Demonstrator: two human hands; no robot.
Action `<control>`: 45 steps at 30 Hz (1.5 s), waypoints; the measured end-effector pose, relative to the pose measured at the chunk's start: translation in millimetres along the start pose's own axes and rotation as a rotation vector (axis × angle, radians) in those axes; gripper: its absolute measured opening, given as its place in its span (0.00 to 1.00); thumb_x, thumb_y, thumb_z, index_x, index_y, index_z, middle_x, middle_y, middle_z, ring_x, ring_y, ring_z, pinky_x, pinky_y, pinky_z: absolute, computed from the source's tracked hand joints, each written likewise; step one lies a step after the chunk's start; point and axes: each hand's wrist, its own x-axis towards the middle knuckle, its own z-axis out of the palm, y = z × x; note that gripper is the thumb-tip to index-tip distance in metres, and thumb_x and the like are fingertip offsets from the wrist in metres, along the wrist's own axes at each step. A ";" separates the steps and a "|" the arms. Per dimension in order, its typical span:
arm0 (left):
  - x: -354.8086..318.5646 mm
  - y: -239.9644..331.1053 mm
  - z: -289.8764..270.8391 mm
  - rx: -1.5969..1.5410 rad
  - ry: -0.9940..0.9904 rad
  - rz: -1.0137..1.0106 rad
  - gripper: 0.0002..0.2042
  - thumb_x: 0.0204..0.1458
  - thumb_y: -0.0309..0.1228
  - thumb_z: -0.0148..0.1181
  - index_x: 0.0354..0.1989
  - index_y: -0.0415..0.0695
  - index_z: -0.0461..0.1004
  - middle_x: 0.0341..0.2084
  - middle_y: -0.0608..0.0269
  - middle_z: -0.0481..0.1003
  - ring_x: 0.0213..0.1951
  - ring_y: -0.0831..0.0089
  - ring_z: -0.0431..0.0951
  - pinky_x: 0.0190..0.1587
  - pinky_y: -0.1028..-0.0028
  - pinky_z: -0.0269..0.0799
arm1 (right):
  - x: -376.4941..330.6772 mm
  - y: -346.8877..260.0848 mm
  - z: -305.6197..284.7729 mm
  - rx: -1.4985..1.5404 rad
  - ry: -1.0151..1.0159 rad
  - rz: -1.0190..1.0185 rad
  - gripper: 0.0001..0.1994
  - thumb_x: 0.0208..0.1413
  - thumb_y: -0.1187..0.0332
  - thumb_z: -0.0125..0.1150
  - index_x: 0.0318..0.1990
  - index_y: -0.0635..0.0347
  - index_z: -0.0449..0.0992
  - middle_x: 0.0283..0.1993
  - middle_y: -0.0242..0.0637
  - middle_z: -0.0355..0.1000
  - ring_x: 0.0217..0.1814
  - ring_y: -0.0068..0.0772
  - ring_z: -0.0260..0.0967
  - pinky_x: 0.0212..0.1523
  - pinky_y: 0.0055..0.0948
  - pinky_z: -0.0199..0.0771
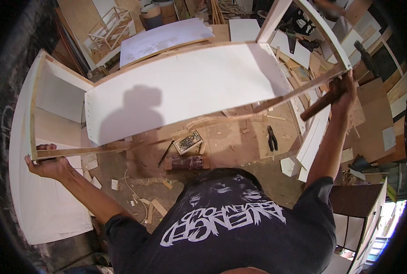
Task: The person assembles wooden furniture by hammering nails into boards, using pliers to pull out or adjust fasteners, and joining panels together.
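A large white laminated cabinet carcass (185, 86) with raw wooden edges stands in front of me, its open frame spanning the view. My left hand (48, 163) grips the cabinet's left corner where a thin wooden rail (189, 130) meets the side panel. My right hand (344, 91) is raised at the cabinet's right corner and holds a hammer by its brown wooden handle (320, 106); the dark hammer head (365, 57) points up and to the right, next to the rail's right end.
The dirt floor below holds wood offcuts, black pliers (272, 138), a short log (185, 162) and a small patterned box (188, 142). White boards and plywood pieces lie stacked at the back and right. A dark brown cabinet (356, 203) stands at lower right.
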 end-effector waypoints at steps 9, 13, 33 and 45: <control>-6.8 -81.7 -23.8 -0.173 0.092 0.069 0.25 0.53 0.57 0.46 0.20 0.46 0.70 0.12 0.67 0.66 0.13 0.72 0.63 0.22 0.71 0.63 | 20.0 93.1 4.8 0.226 -0.101 0.027 0.18 0.62 0.57 0.62 0.51 0.60 0.71 0.34 0.34 0.69 0.29 0.30 0.67 0.29 0.30 0.69; -17.4 -93.2 -34.3 -0.185 0.005 0.084 0.27 0.53 0.57 0.44 0.19 0.43 0.70 0.11 0.65 0.65 0.14 0.69 0.64 0.27 0.67 0.65 | -1.0 102.5 -24.2 0.202 -0.021 0.051 0.26 0.64 0.50 0.57 0.58 0.63 0.70 0.41 0.40 0.74 0.30 0.31 0.68 0.30 0.29 0.71; -201.5 -49.9 -166.0 -0.268 0.076 -0.191 0.48 0.60 0.66 0.47 0.74 0.34 0.50 0.71 0.34 0.54 0.73 0.42 0.52 0.75 0.39 0.40 | -209.4 45.5 -75.8 -0.433 0.482 0.192 0.17 0.59 0.59 0.71 0.34 0.60 0.70 0.17 0.29 0.61 0.15 0.26 0.65 0.16 0.25 0.62; -236.3 -53.6 -255.4 -0.278 0.147 -0.244 0.43 0.62 0.60 0.50 0.75 0.38 0.50 0.74 0.38 0.50 0.74 0.40 0.48 0.74 0.36 0.42 | -324.6 55.0 -145.9 -0.487 0.543 0.191 0.16 0.59 0.65 0.72 0.45 0.65 0.73 0.24 0.29 0.68 0.17 0.20 0.63 0.16 0.24 0.65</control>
